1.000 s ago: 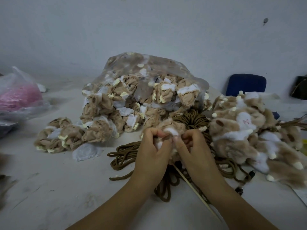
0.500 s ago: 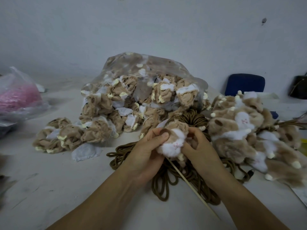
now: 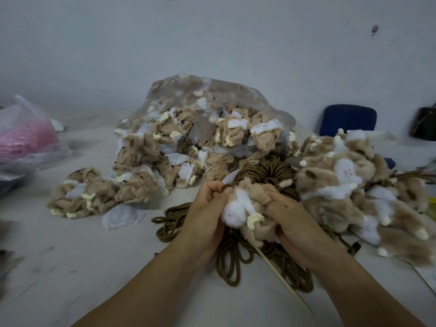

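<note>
A small plush toy skin (image 3: 245,208), tan fur with a white face and a pale yellow foot, is held between both hands at the centre. My left hand (image 3: 207,213) grips its left side, fingers curled over the top edge. My right hand (image 3: 292,220) grips its right side with curled fingers. A thin wooden stick (image 3: 283,279) runs from under the plush toward the lower right, lying over a heap of brown cord (image 3: 231,260).
A clear plastic bag (image 3: 203,128) full of inside-out plush skins lies behind, with a few more skins (image 3: 87,194) spilled to its left. Furry turned skins (image 3: 354,185) pile up at the right. A bag of pink material (image 3: 26,140) sits far left. A blue chair back (image 3: 346,119) stands behind.
The plush skin has been worked open between my hands: its white face and furry side now show more, and it sits lower and nearer to me. Both hands shifted their hold.
</note>
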`<act>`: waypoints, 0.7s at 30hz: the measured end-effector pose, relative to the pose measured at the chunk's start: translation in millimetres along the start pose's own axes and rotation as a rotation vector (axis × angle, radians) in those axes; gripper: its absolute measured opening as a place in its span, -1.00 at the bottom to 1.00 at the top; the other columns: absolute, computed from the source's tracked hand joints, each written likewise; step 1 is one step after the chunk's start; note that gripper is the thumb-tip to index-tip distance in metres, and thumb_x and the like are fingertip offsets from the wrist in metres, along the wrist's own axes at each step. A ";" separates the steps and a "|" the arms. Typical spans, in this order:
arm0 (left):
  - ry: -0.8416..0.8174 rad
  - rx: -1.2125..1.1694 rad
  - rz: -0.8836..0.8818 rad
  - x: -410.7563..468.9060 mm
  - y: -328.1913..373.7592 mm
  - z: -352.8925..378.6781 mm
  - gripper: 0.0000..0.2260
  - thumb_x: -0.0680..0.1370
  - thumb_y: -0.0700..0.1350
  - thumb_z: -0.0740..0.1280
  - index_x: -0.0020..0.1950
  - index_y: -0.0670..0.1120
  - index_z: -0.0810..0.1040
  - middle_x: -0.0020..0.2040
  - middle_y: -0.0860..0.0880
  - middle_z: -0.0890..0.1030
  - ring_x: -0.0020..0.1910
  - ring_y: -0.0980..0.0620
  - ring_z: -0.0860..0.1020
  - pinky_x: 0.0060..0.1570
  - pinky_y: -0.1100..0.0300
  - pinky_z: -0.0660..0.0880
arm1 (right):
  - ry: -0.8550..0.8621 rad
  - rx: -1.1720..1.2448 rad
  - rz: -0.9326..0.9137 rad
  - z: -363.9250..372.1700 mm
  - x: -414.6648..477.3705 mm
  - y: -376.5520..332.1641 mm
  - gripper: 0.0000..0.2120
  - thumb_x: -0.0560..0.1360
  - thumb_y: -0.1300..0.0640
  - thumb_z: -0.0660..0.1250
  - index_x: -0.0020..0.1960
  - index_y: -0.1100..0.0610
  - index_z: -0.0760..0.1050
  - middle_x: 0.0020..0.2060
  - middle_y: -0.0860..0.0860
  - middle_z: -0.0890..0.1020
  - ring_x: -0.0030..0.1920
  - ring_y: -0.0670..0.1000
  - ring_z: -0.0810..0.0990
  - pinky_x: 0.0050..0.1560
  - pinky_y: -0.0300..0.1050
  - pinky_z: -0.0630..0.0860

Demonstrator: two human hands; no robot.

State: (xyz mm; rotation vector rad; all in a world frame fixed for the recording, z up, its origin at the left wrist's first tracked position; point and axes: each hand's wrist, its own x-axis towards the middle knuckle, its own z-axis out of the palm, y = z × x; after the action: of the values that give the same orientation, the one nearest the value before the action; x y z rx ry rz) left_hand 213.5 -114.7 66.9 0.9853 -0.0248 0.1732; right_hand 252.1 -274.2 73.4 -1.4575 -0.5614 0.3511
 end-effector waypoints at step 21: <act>0.094 0.678 0.235 -5.4 -0.7 -0.2 -0.94 0.51 0.08 0.43 -0.08 0.23 0.57 -0.13 0.26 0.64 -0.18 0.27 0.62 -0.30 0.41 0.51 | 0.330 -1.162 -0.640 8.0 5.8 -4.5 -0.80 0.39 0.24 0.43 0.02 0.18 0.56 0.04 0.09 0.48 0.01 0.04 0.49 -0.08 -0.12 0.51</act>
State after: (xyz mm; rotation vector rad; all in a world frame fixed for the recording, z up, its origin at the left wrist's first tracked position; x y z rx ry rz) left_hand 208.3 -115.6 65.7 1.6501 0.0057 0.4630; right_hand 251.9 -264.8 78.8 -2.2318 -0.9859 -0.8572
